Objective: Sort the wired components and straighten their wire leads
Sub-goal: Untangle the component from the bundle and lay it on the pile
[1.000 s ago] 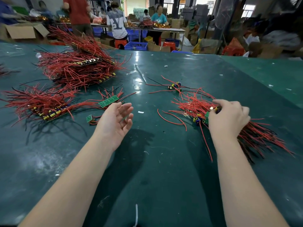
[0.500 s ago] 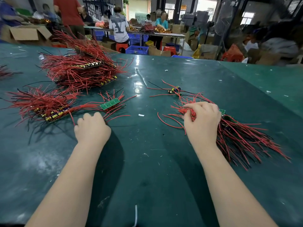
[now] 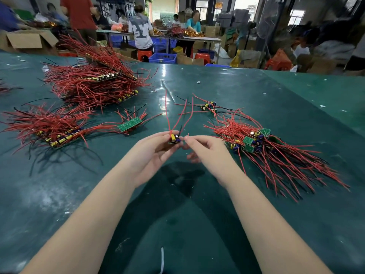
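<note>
Pinch component (image 3: 173,138) firm in left hand (image 3: 152,153); draw right hand (image 3: 205,149) fingers (image 3: 187,138), loosely curled at lead base, outward

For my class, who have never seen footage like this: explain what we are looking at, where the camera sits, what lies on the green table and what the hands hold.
There is no machine here. A person wears a camera on the head, so the single picture looks forward and down at their own two bare arms. Between them, the left hand grips a small wired component, a little circuit board with a yellow part, whose red wire leads stick upward. The right hand pinches at its edge. On the green table, a loose heap of similar boards lies to the right. To the left lie neater piles with wires fanned out, and a taller stack behind. Other workers sit at tables in the background.
</note>
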The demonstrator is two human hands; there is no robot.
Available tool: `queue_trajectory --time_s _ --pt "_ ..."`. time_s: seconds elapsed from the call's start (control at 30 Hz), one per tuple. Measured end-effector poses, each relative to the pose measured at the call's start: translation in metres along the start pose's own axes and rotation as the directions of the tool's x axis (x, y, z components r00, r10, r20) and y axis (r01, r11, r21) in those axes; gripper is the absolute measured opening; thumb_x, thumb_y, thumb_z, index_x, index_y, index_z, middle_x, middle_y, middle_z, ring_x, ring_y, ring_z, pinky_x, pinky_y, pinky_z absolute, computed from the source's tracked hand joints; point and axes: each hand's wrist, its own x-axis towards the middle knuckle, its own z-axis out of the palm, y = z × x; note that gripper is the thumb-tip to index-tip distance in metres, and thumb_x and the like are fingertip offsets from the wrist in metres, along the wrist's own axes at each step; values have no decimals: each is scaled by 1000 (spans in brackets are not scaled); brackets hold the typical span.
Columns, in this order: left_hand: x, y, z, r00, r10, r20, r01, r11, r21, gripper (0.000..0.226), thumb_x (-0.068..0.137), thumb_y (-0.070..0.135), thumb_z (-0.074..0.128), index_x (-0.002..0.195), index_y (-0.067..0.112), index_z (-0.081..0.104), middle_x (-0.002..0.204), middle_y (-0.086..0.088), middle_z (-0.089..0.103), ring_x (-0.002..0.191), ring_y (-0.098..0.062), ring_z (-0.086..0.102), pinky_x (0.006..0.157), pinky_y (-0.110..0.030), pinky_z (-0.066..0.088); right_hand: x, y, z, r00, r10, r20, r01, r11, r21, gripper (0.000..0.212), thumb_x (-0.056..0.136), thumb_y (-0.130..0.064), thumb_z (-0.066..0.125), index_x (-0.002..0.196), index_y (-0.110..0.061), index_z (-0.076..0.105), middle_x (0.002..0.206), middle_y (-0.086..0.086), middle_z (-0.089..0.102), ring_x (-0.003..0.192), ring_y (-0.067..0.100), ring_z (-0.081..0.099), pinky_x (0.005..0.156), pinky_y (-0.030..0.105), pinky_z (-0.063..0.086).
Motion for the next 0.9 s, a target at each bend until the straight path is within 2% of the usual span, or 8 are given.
queue_trajectory --time_s 0.13,0.23,0.33,0.43,0.53,0.67,0.83,0.9 --pt "-5 0 4 998 -44 48 44 999 12 27 94 -4 41 97 -3 67 91 -14 73 88 -20 70 73 -18 56 0 1 -2 998 53 -15 -50 985 163 9 92 -21 64 96 -21 71 83 -7 72 60 5 60 62 21 49" --pt "-7 -1 7 996 -55 70 52 998 46 32 90 -8 38 93 -4 70 92 -13 71 92 -24 66 74 -19 56 1 2 -2 997 76 -32 -67 972 227 7 87 -18 69 94 -20 71 78 -8 72 58 4 58 62 21 48" --pt "-7 -4 7 996 -36 84 22 988 152 28 92 -7 43 101 -4 68 97 -12 71 94 -22 69 78 -19 56 0 2 -1 998 53 -36 -42 964 262 5 86 -12 70 89 -16 71 75 -5 71 58 4 61 61 20 50" --pt "-7 -9 4 998 29 62 -45 962 270 15 92 2 57 101 3 69 99 -11 73 92 -20 71 77 -21 56 -1 3 0 996 1 -91 19 975 223 9 85 -7 71 81 -16 70 71 -3 71 59 6 64 60 19 52" --pt "-5 -14 1 992 125 9 -117 899 422 11 90 7 63 99 6 70 102 -15 73 98 -25 70 84 -32 57 -1 3 0 992 -56 -109 75 981 179 14 84 -2 70 77 -14 69 73 1 71 61 7 65 61 19 53" --pt "-3 -15 -1 978 204 -38 -169 887 429 10 91 6 62 93 7 72 91 -9 75 87 -19 72 70 -21 56 -1 5 2 990 -107 -95 119 984 133 17 82 -1 72 73 -16 70 68 -4 71 61 7 63 62 21 54" --pt "0 -16 -4 947 288 -142 -194 866 461 6 88 11 67 86 12 72 82 -8 75 81 -17 72 66 -22 57 0 9 4 984 -133 -119 141 988 60 15 79 -6 75 74 -20 73 72 -2 73 69 11 67 78 35 58" --pt "1 -16 -4 931 320 -175 -213 866 452 5 88 10 67 86 10 72 81 -8 74 80 -17 71 66 -22 56 -1 8 4 982 -148 -121 154 987 42 16 79 -8 75 73 -22 73 73 -3 74 71 11 68 81 36 58"
